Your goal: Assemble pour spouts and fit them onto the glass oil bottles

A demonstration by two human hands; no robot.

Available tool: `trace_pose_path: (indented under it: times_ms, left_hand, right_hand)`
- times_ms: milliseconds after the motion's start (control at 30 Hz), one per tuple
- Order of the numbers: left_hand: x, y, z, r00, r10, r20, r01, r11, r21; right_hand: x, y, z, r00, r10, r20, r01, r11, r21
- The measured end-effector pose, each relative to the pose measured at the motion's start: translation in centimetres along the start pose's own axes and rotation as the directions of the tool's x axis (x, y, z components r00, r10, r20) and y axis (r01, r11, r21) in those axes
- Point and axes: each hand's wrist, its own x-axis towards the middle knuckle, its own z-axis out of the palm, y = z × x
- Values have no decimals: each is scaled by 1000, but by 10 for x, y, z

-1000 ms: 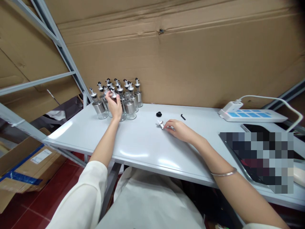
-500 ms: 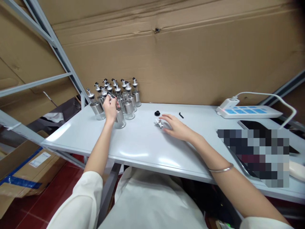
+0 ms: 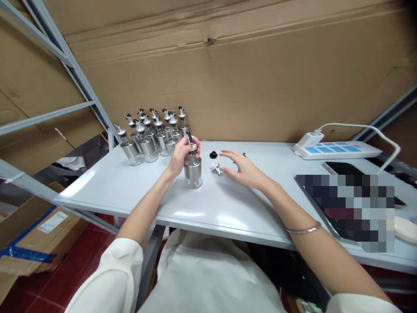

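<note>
My left hand [image 3: 181, 157] is closed around the neck of an oil dispenser bottle [image 3: 193, 171], which has a steel sleeve, a clear glass base and a pourer top with a black flip lid. The bottle is upright, at or just over the white table. My right hand [image 3: 243, 168] is open, fingers spread, beside a loose silver pourer spout [image 3: 216, 168] lying on the table. Behind the spout sits a round black stopper [image 3: 213, 154]. A small black lever piece [image 3: 245, 154] shows just past my right hand, partly hidden by it.
Several similar bottles [image 3: 148, 147] stand grouped at the back left of the table [image 3: 107, 184]. At the right are a white power strip [image 3: 340, 150] with a plugged-in charger and cable, a dark phone [image 3: 339, 168] and a blurred-out flat item. Cardboard [image 3: 247, 87] lines the back.
My left hand has brought one bottle from the front of the group to the right, towards the table's middle. My right hand stays near the spout, its fingers still apart.
</note>
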Motion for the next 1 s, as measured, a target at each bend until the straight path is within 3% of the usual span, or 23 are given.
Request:
trace_pose_path:
  times_ms: [267,433,600,833,1000]
  left_hand:
    - [-21,5,29,985,-23,172,44,992,-122]
    - [-35,12,38,963,-110,245,131,989,-73]
    - [-41,17,41,951,-133,279,150,988,-38]
    - [-42,12,42,952,-97,291,98,995,11]
    - [-43,8,45,960,-87,266,85,996,19]
  right_hand:
    - [3,-25,-16,958,7,-286,61,972,229]
    - [1,-56,-19,966,-173,-193,229,921,316]
    - [-3,-76,-24,953,-237,-191,296,865,405]
    - [-3,-99,-26,983,-172,-64,183,873,452]
    - [-5,-104,-13,974,-140,-179,209,862,463]
